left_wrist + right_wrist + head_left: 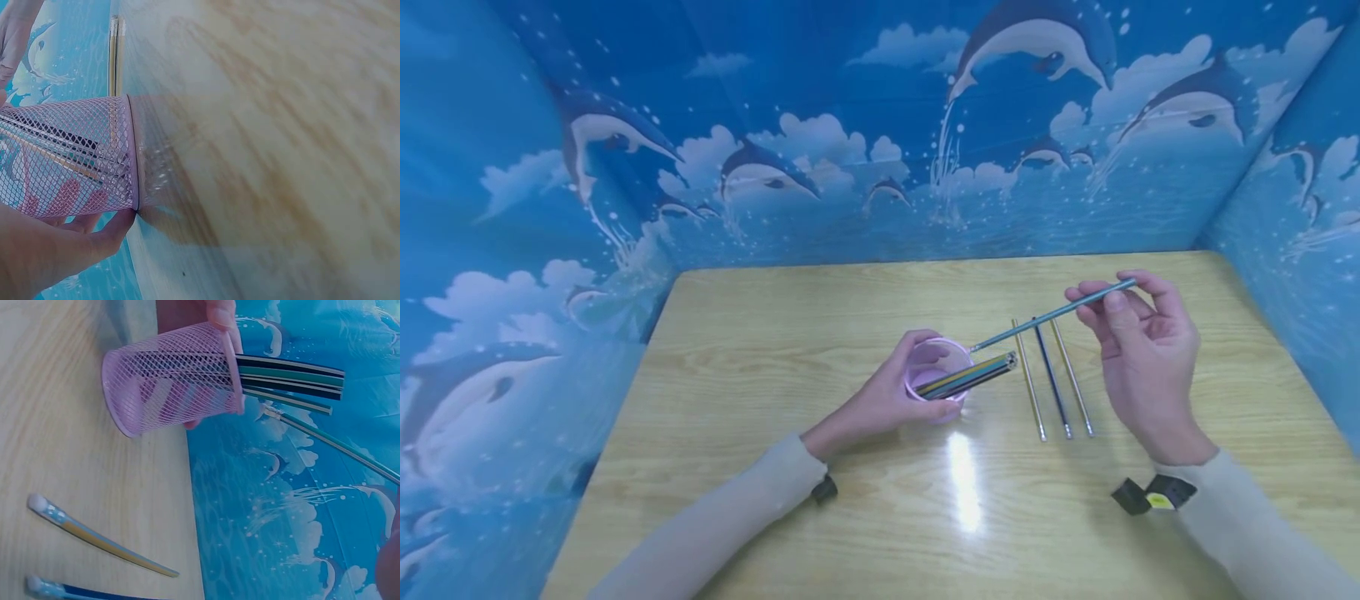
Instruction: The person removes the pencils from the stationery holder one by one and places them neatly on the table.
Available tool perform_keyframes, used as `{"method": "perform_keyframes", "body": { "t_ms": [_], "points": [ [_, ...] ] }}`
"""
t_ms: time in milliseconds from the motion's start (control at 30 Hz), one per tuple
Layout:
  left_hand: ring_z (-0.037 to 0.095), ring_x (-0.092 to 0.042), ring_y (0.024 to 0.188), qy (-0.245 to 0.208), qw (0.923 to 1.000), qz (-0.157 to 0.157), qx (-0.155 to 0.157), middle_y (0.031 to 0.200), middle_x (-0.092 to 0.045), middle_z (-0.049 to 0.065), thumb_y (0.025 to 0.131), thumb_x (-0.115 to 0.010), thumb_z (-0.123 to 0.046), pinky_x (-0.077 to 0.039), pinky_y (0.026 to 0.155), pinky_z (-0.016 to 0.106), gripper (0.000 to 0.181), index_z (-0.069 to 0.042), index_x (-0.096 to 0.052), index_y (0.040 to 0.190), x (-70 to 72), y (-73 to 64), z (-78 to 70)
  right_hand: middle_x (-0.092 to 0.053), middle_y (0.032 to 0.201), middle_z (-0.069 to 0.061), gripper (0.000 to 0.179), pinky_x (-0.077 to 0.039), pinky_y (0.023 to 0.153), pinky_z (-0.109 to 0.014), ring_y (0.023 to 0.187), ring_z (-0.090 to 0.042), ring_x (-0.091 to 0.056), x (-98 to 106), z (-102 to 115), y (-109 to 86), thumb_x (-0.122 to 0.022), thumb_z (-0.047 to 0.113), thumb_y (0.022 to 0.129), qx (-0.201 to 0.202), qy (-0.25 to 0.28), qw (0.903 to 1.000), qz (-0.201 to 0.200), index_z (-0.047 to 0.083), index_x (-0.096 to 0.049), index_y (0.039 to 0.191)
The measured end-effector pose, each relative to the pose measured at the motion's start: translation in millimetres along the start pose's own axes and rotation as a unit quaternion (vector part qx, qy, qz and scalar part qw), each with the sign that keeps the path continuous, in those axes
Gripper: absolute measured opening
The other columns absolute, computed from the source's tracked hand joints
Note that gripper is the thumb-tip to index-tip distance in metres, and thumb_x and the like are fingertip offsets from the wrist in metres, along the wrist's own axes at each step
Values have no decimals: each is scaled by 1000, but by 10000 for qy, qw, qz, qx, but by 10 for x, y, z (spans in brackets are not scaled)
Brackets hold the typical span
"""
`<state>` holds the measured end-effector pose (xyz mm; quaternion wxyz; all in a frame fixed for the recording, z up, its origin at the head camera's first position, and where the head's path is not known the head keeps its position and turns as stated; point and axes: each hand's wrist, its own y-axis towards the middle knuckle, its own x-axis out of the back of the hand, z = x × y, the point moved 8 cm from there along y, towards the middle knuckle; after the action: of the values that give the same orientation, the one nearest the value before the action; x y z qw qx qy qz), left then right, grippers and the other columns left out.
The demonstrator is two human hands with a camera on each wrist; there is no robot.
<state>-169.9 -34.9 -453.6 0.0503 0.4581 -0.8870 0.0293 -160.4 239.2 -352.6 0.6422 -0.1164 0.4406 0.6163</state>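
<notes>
My left hand point(880, 393) grips a pink mesh pencil cup point(172, 384) round its side, tilted with its mouth toward the right. Several striped pencils point(966, 377) lie bundled inside, their ends sticking out past the rim. In my right hand point(1153, 367) a teal pencil point(1045, 318) is pinched between thumb and fingers near one end. Its eraser end points down to the left, right at the cup's rim in the head view. Beneath it on the table lie a yellow pencil point(1030, 385), a dark blue pencil point(1055, 387) and a gold pencil point(1075, 385), side by side.
The wood-grain table point(760, 333) carries a bright light reflection in front of the cup. Blue cloth walls point(850, 225) printed with dolphins stand along its back and sides. A dark device point(1153, 493) is strapped at the right wrist.
</notes>
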Motion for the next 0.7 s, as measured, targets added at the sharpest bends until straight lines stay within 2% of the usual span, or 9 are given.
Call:
{"method": "perform_keyframes", "body": {
  "t_ms": [200, 500, 700],
  "points": [
    [29, -56, 143, 65, 10000, -20, 35, 155, -56, 4, 87, -95, -19, -50, 117, 40, 88, -27, -41, 156, 8, -3, 2, -69, 111, -37, 21, -65, 91, -41, 103, -45, -74, -3, 141, 88, -50, -23, 104, 227, -149, 9996, -107, -30, -54, 124],
    [29, -56, 143, 47, 10000, -30, 53, 154, -57, 2, 87, -95, -20, -50, 116, 41, 88, -29, -41, 156, 12, -10, 15, -63, 113, -35, 21, -67, 86, -48, 99, -45, -71, 7, 308, 204, -48, -23, 105, 307, -254, 9991, 149, -26, -52, 126],
    [30, -56, 143, 5, 10000, -12, 29, 155, -57, 4, 86, -95, -19, -51, 115, 39, 89, -29, -41, 156, 10, -4, 6, -61, 114, -29, 20, -68, 81, -43, 97, -37, -68, 77, 381, 276, -53, -18, 106, 370, -1059, 9935, 186, -25, -51, 125]
  ]
}}
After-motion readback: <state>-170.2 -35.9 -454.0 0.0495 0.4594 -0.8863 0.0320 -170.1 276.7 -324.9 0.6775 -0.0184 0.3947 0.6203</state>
